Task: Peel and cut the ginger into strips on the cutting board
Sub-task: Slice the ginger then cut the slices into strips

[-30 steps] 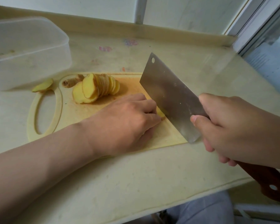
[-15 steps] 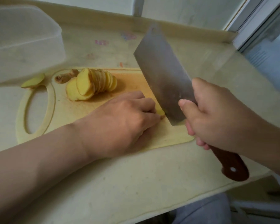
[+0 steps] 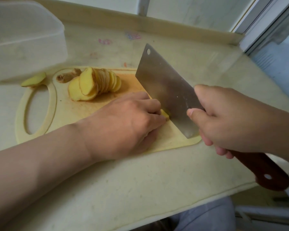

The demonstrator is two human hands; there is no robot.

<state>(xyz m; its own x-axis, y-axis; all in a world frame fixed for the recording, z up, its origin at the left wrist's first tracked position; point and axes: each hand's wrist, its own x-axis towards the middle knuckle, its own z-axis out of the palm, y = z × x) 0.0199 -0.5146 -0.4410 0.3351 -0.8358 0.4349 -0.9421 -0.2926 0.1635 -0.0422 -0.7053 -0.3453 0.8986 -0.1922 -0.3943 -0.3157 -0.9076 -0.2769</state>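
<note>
Grey cloth (image 3: 207,217): nearest item, below the front edge of the tabletop (image 3: 123,189). The tabletop is pale and lightly speckled.

Right hand (image 3: 232,120): grip wrapped round the cleaver (image 3: 167,90) where blade meets handle, with the thumb laid on the flat of the blade. The red-brown handle (image 3: 264,172) sticks out behind the hand, past the tabletop edge.

Left hand (image 3: 123,125): forearm crosses the tabletop from the near left. The grip is curled with the knuckles facing the blade, and the fingertips pin a ginger piece (image 3: 165,115) down. Only the yellow end of that piece shows.

Cleaver: broad steel blade with a hole in its far top corner. It is tilted, its edge down at the cutting board (image 3: 90,110) and set against the exposed end of the ginger piece.

Cutting board: pale yellow, with an oval handle opening at its left end. It lies flat on the tabletop.

Ginger slices (image 3: 97,84): a leaning, overlapping row on the far left part of the board, well apart from the hands.

Brown knob (image 3: 68,75): unpeeled scrap just behind the row, on the board.

Stray slice (image 3: 34,80): at the board's far left corner, against the plastic box (image 3: 23,44).

Plastic box: translucent, on the tabletop at far left.

Window frame (image 3: 265,22): far right.
</note>
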